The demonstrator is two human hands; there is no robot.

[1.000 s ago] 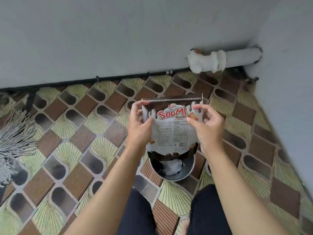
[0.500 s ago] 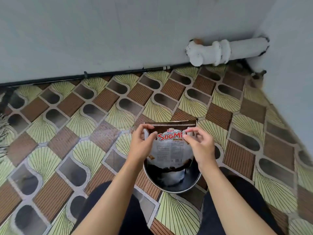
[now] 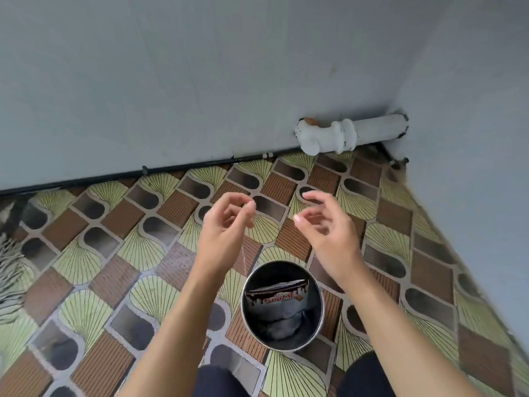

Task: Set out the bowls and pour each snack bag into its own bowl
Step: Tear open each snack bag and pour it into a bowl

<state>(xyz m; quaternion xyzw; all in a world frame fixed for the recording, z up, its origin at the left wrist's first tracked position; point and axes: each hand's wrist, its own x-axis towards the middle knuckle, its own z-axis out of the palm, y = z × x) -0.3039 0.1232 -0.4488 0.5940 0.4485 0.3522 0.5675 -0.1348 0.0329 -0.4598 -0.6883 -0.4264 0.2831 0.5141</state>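
A shiny round metal bowl (image 3: 317, 287) stands on the patterned floor between my knees. A brown-and-white SooMi snack bag (image 3: 279, 296) lies inside it, leaning against the far wall of the bowl. My left hand (image 3: 226, 224) hovers above and to the left of the bowl, fingers loosely curled and apart, holding nothing. My right hand (image 3: 323, 224) hovers above and to the right of the bowl, also empty with fingers spread.
The floor is a mat (image 3: 114, 253) with brown, green and dark shapes. A grey wall rises behind, with a black cable (image 3: 171, 169) along its base and a white pipe (image 3: 343, 134) in the corner. A mop head (image 3: 8, 267) lies at the left edge.
Both hands held the snack bag upright over the bowl; now they have let go and risen, and the bag lies inside the bowl.
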